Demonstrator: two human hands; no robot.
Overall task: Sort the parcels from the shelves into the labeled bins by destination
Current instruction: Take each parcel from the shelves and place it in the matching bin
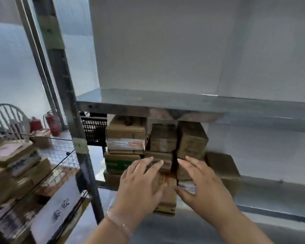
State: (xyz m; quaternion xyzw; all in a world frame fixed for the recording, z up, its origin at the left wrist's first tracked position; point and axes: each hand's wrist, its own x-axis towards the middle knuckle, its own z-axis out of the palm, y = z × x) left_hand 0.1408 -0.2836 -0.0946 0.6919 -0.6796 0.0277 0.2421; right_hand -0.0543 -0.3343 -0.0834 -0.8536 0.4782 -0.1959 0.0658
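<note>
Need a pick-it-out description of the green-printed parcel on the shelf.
Under the metal shelf board sits a stack of parcels. Take the leftmost column, next to the upright post. The green-printed parcel lies just below the white-fronted box, and it alone has a green band across its front.

Parcels (pixel 163 138): brown cardboard; green-print parcel (pixel 121 163) ctr-left. Crate (pixel 94 129): black lattice. Extinguishers (pixel 52 124), left: red. Shelf (pixel 183 104): grey. Bin label (pixel 58 208), lower left: white w/ black chars.
</note>
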